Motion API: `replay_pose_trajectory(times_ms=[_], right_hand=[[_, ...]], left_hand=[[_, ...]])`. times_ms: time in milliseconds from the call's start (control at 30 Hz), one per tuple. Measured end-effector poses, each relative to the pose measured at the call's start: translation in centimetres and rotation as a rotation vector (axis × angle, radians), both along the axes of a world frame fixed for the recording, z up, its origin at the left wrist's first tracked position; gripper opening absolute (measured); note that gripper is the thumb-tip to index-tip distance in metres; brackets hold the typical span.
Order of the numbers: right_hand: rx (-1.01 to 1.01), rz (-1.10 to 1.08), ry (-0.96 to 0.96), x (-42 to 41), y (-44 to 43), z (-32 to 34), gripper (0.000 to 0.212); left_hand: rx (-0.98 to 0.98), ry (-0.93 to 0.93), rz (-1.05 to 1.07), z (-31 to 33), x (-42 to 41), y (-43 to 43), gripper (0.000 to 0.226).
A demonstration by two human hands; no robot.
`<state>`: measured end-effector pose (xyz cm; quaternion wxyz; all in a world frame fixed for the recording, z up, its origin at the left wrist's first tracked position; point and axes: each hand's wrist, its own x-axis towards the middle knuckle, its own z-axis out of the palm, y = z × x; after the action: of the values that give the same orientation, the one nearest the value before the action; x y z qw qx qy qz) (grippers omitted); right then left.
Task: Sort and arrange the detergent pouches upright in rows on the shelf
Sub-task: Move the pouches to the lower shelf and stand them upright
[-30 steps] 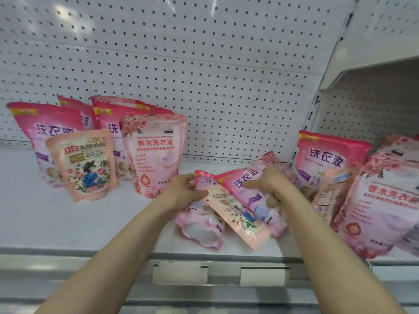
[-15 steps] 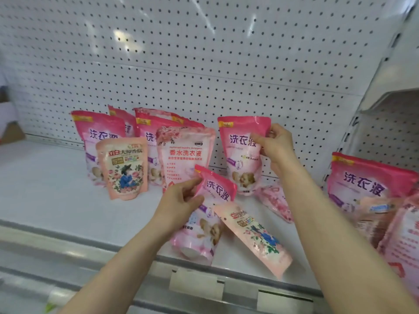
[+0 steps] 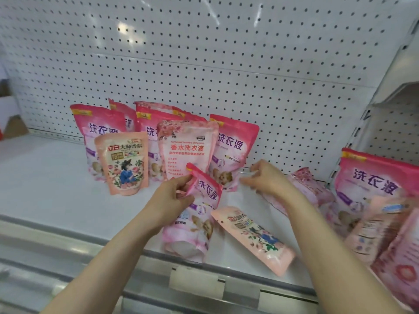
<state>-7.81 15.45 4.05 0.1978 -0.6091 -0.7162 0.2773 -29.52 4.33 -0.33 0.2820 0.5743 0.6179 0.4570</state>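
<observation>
My left hand (image 3: 174, 196) grips the top corner of a pink pouch (image 3: 195, 220) that leans tilted near the shelf's front edge. A newly stood pink pouch (image 3: 233, 150) is upright by the pegboard, at the right end of a back row of pink pouches (image 3: 99, 128). My right hand (image 3: 265, 177) hovers just right of its base with loosely curled fingers, holding nothing. In front stand a peach floral pouch (image 3: 123, 162) and a pale rose pouch (image 3: 187, 150). Another peach floral pouch (image 3: 254, 236) lies flat.
A rose-patterned pouch (image 3: 310, 186) lies flat behind my right forearm. Several pouches (image 3: 374, 184) crowd the right end of the white shelf (image 3: 45, 182). A white pegboard wall (image 3: 204, 64) backs it; price-tag holders (image 3: 195, 279) line the front rail.
My right hand set the pink pouch upright at the right end of the back row and let go, dropping to its base. My left hand still holds the tilted pouch.
</observation>
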Motion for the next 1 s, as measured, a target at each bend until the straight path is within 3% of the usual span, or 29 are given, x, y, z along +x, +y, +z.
replay_pose_trajectory(times_ms=[100, 333, 500, 667, 767, 867, 933, 1000], right_hand=[[-0.223, 0.151, -0.241, 0.4, -2.1, -2.6, 0.082], [-0.190, 0.171, -0.277, -0.6, -3.3, -3.7, 0.084], [-0.191, 0.324, -0.282, -0.3, -2.8, -3.4, 0.048], [-0.122, 0.342, -0.303, 0.4, -2.4, -3.0, 0.032], [0.012, 0.335, -0.182, 2.0, -2.4, -1.3, 0.022], [0.104, 0.299, 0.079, 3.5, -3.3, 2.2, 0.019], [0.169, 0.291, 0.249, 3.7, -3.7, 4.2, 0.020], [0.288, 0.266, 0.297, 2.9, -3.8, 5.3, 0.017]], left_hand=[[0.002, 0.034, -0.007, 0.0, 0.2, 0.1, 0.058], [0.059, 0.076, 0.019, 0.3, 0.8, -0.5, 0.058], [0.087, 0.100, 0.067, 0.8, 1.2, -1.5, 0.060], [0.053, 0.151, 0.197, 2.1, 1.7, -2.3, 0.061], [0.116, 0.021, 0.259, 2.2, 1.7, -3.2, 0.059], [0.162, -0.088, 0.305, 2.3, 1.4, -3.9, 0.056], [0.174, -0.104, 0.328, 2.6, 1.0, -4.0, 0.056], [0.180, -0.120, 0.341, 2.9, 0.5, -3.9, 0.055]])
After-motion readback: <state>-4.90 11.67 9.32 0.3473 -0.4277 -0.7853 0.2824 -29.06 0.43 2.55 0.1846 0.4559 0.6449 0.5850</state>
